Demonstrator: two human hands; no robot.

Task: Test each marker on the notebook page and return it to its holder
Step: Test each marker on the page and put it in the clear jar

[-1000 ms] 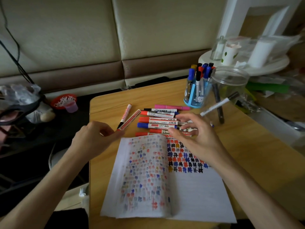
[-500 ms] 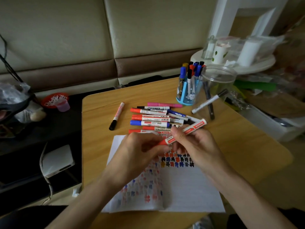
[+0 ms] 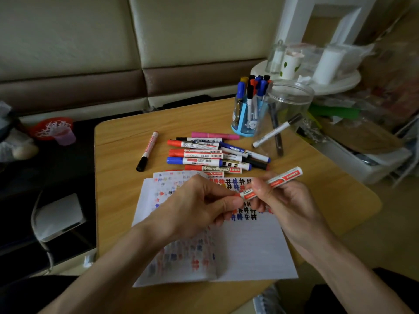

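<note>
Right hand (image 3: pixel 288 200) grips a red marker (image 3: pixel 283 177) labelled "MARKER"; left hand (image 3: pixel 197 207) pinches its lower end.

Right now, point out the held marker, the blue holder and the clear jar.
held marker (image 3: pixel 286 177): head view, barrel label.
blue holder (image 3: pixel 243 123): head view, front wall.
clear jar (image 3: pixel 294 105): head view, side wall.

L hand (image 3: pixel 195 207) & R hand (image 3: pixel 288 200) bare, forearms too; dark garment (image 3: pixel 328 302) at btm edge.
</note>
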